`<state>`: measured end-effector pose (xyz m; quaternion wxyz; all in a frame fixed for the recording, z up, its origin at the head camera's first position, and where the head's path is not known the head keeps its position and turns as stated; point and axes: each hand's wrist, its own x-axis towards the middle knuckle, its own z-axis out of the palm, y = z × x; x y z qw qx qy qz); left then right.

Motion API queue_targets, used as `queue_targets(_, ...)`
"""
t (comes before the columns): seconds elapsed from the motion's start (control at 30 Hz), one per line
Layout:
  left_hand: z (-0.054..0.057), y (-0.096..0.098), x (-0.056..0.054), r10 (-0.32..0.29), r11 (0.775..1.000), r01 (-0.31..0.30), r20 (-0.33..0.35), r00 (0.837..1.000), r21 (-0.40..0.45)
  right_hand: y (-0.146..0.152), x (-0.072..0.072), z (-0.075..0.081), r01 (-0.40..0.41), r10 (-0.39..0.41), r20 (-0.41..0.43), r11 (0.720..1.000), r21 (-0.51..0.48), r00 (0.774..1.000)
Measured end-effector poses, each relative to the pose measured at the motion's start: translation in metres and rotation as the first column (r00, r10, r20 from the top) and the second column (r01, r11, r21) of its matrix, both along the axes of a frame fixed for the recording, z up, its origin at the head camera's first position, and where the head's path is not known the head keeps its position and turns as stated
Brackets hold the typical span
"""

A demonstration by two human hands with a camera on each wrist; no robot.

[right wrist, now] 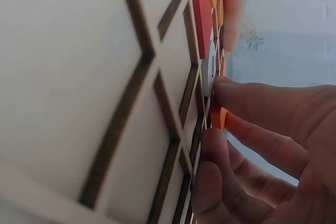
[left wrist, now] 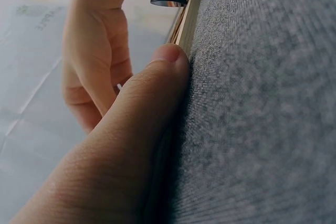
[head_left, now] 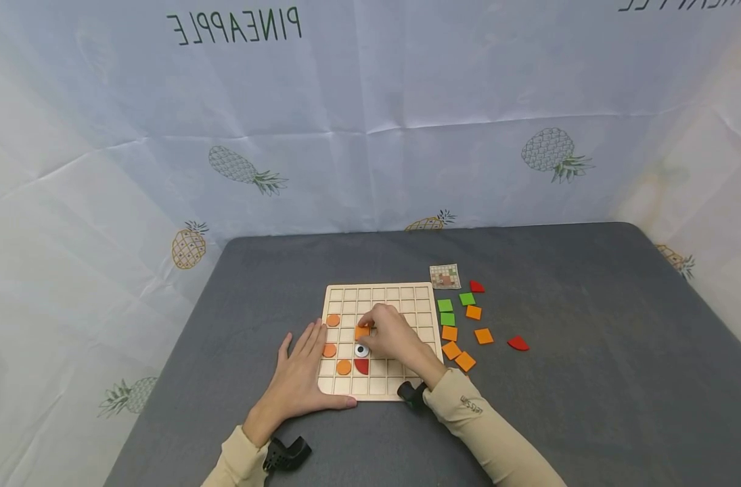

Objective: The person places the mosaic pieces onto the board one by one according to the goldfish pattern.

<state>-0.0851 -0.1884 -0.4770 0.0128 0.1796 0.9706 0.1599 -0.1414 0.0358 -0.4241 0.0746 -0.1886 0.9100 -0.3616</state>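
A pale wooden grid board (head_left: 376, 386) lies on the table. Over its middle, my right hand (head_left: 394, 336) pinches an orange square tile (head_left: 362, 333) between thumb and fingers at one cell; the tile is partly hidden by fingers in the right wrist view. Just below sits a white disc with a black eye dot (head_left: 361, 351), then a red quarter-circle tile (head_left: 361, 366). Several orange discs (head_left: 344, 367) occupy cells toward the left. My left hand (head_left: 297, 382) spreads along the board's left side, fingertips at the rim and thumb (left wrist: 157, 85) along the near edge.
Right of the board lie several loose orange squares (head_left: 483, 336), green squares (head_left: 446, 319) and two red quarter-circle tiles (head_left: 518, 343). A small pattern card (head_left: 445, 276) rests by the far right corner. The grey table (head_left: 577, 291) meets a pineapple-print cloth (head_left: 370, 176) behind.
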Motion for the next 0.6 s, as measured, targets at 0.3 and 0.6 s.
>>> queue_targets(0.3,-0.0011,0.0007,-0.0001,0.003,1.0,-0.003,-0.003,1.0,0.008,-0.0003,-0.0001,-0.0006,0.015,-0.015,0.016,1.0,-0.003,1.0)
queue_targets(0.6,-0.0007,0.0013,-0.0001,0.011,1.0,-0.011,0.007,1.0,-0.002,0.0009,-0.0003,-0.0019,0.029,-0.029,0.048,1.0,0.001,0.998)
